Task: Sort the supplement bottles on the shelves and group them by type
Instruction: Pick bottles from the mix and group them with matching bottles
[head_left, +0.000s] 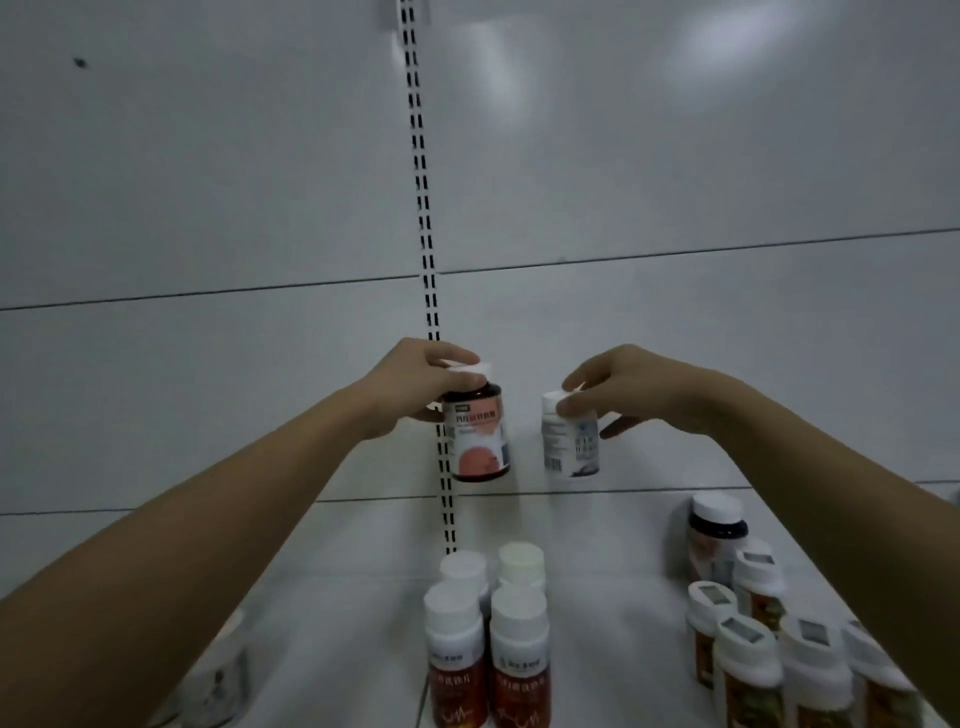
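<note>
My left hand (415, 382) grips a dark bottle with a pink-and-white label (479, 436) by its white cap, held in the air in front of the shelf's back panel. My right hand (628, 387) holds a small white bottle (570, 441) by its top, level with the first and just to its right. Below on the shelf (613, 582) stands a group of white-capped bottles with red labels (485, 639). At the right stand several white bottles with yellow-green labels (779, 660) and one dark bottle (714, 535) behind them.
A slotted upright rail (426, 234) runs down the white back panel behind the held dark bottle. A pale bottle (221, 680) sits at the lower left, partly hidden by my left forearm. Bare shelf lies between the red-label group and the right group.
</note>
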